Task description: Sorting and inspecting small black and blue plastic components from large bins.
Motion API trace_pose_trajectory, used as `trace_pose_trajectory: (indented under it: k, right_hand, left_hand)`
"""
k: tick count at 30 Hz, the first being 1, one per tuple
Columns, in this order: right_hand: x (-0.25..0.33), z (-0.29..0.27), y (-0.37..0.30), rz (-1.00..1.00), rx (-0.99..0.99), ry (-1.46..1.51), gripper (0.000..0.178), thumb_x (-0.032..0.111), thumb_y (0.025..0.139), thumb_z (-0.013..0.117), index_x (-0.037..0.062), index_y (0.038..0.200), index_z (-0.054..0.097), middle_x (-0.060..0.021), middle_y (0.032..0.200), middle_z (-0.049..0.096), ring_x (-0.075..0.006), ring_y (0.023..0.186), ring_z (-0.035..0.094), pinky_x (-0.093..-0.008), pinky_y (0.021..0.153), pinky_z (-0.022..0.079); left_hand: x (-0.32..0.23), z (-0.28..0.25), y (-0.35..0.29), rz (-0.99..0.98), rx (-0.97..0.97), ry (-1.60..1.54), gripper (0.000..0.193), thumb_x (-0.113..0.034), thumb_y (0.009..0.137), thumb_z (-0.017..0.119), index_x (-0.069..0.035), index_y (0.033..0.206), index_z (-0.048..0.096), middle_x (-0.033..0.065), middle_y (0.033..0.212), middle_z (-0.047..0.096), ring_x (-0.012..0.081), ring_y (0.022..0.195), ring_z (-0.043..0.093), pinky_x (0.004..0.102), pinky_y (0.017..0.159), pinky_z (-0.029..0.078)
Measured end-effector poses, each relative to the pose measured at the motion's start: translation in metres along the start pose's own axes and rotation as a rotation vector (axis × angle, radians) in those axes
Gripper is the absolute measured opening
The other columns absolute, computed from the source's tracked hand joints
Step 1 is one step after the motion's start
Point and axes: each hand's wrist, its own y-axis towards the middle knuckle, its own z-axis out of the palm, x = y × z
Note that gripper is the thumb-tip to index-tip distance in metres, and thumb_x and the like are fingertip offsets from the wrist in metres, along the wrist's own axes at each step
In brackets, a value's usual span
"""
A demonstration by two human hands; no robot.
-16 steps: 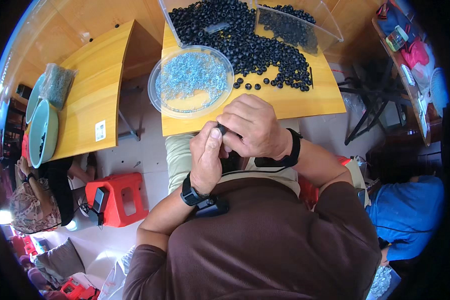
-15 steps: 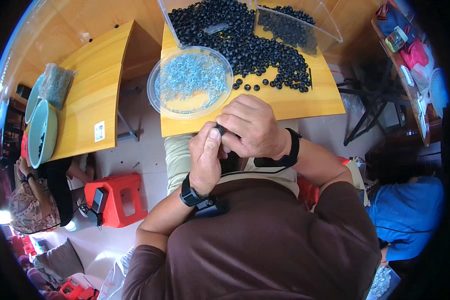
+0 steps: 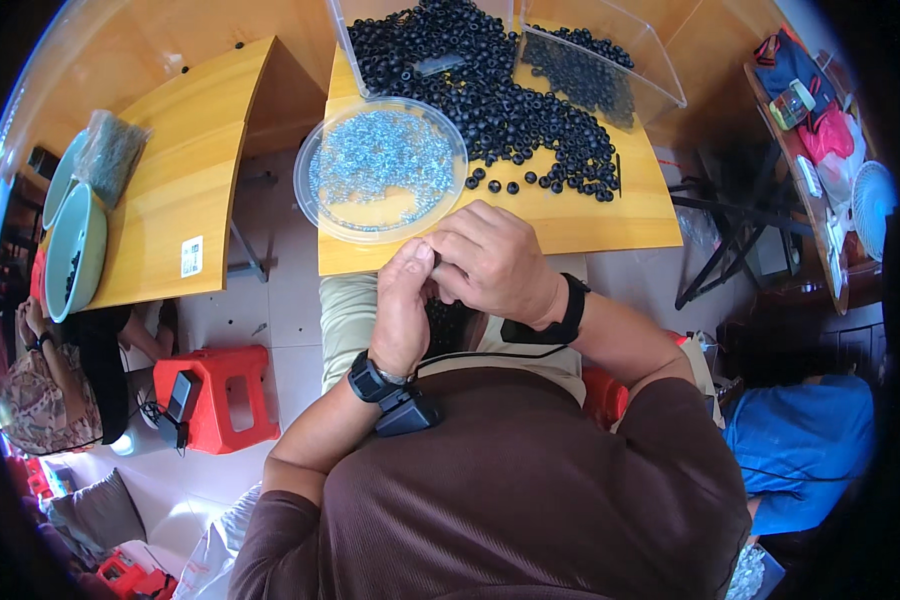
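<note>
Left hand (image 3: 401, 305) and right hand (image 3: 495, 262) meet, fingertips of both pinching a small dark piece (image 3: 436, 259), mostly hidden. Beyond: heaped black beads (image 3: 535, 122), round clear dish (image 3: 375, 208) of pale-blue beads (image 3: 380, 150).

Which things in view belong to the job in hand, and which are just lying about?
Likely part of the job:
left hand and right hand, meeting at a small dark piece, mostly hidden
loose black beads
pale blue beads in round clear tray

Apparently just lying about:
red stool
pink bag
clear jar
</note>
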Motion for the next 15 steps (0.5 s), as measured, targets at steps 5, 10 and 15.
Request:
trace_pose_trajectory:
  k: [5, 10, 15]
  right_hand:
    - [0.0046, 0.0041, -0.0004, 0.067, -0.033, 0.082, 0.024, 0.007, 0.066, 0.071, 0.0050, 0.089, 0.066, -0.0063, 0.081, 0.062, -0.0246, 0.073, 0.059, -0.0334, 0.063, 0.048]
    - [0.0070, 0.0039, -0.0006, 0.121, -0.030, 0.118, 0.025, 0.008, 0.065, 0.073, 0.0045, 0.089, 0.067, -0.0070, 0.081, 0.063, -0.0243, 0.073, 0.059, -0.0334, 0.063, 0.049]
    - [0.0097, 0.0057, -0.0027, 0.153, -0.081, 0.132, 0.024, 0.006, 0.066, 0.073, 0.0051, 0.089, 0.067, -0.0066, 0.080, 0.062, -0.0230, 0.070, 0.059, -0.0327, 0.063, 0.049]
  left_hand:
    - [0.0046, -0.0049, -0.0025, 0.033, -0.012, 0.013, 0.027, -0.023, 0.097, 0.040, -0.003, 0.087, 0.055, 0.0032, 0.073, 0.055, 0.0097, 0.063, 0.048, 0.0233, 0.060, 0.039]
    - [0.0051, -0.0043, -0.0017, 0.050, -0.025, 0.027, 0.028, -0.024, 0.096, 0.041, -0.003, 0.083, 0.054, 0.0031, 0.070, 0.053, 0.0099, 0.062, 0.048, 0.0234, 0.058, 0.039]
    - [0.0054, -0.0057, -0.0021, 0.038, -0.021, 0.024, 0.029, -0.024, 0.096, 0.041, -0.003, 0.082, 0.054, 0.0032, 0.072, 0.054, 0.0101, 0.063, 0.048, 0.0239, 0.059, 0.039]
